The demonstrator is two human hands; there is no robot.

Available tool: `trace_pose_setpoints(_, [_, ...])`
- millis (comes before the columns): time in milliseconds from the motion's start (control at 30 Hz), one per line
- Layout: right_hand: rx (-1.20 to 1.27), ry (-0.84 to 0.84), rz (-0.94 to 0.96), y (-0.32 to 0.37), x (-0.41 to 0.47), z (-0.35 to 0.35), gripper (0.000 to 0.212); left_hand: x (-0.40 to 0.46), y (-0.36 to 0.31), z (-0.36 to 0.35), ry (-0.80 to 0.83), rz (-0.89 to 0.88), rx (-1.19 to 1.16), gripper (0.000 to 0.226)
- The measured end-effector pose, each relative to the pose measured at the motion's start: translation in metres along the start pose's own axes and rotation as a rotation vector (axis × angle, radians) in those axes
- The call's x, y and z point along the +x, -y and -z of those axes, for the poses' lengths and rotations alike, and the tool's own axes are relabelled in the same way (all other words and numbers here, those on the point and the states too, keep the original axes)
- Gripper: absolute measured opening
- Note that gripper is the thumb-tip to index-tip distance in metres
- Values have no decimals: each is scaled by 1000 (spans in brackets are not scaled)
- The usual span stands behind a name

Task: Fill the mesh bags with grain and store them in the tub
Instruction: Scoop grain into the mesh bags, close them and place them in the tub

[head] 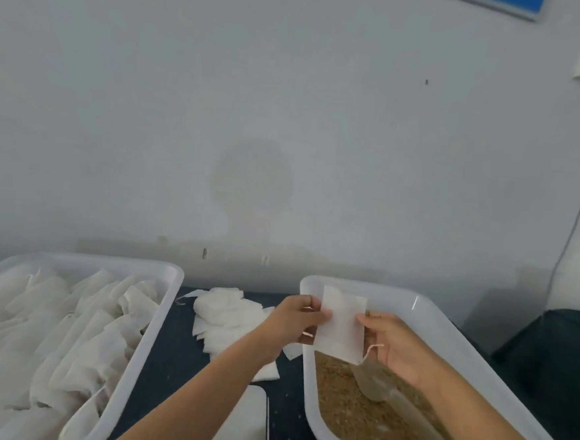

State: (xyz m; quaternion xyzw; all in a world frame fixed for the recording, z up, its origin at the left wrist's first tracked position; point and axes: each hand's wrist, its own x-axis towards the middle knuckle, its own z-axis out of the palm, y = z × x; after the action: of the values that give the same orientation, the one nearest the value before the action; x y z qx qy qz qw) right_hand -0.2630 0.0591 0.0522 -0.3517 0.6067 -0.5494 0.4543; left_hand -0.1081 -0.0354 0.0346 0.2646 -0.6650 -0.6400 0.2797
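Both hands pinch one flat mesh bag (341, 326) above the grain (353, 420) tub (423, 308) — left hand (295, 318) at its left edge, right hand (393, 347) at its right. Filled bags (50, 333) lie in the left tub (142, 353); spare bags (226, 318) lie heaped on the desk (176, 359) between.

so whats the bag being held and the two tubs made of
Bag: thin white mesh or non-woven fabric, matte, slightly see-through, with a string. Left tub and grain tub: probably plastic, smooth, semi-glossy white, with rounded moulded rims and a highlight.
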Motion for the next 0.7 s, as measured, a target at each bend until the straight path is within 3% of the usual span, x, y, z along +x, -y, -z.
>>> trace_pose_setpoints(167, [-19,-53,-51,-24,-15,34,21,14,23,-41,-141,20,177,8])
trace_pose_setpoints(233, [8,-103,-31,-31,-17,42,25,15,32,-54,-190,-46,307,15])
trace_pose_setpoints(300, [83,-147,-11,-35,-17,47,27,16,40,-63,-218,-218,493,37])
trace_pose_setpoints(400, [170,-190,11,-36,-16,51,24,16,41,-68,-98,-549,768,57])
trace_pose_setpoints(467, [173,-195,11,-35,-16,50,24,15,42,-69,1,-692,917,52])
trace_pose_setpoints(533, [200,-183,-14,-34,-16,51,25,14,43,-72,8,-791,1005,31])
trace_pose_setpoints(633, [255,-170,-63,-34,-14,54,25,16,42,-75,-47,-783,1010,11])
trace_pose_setpoints(700, [287,-150,-75,-34,-13,55,22,18,40,-76,-44,-767,1058,16])
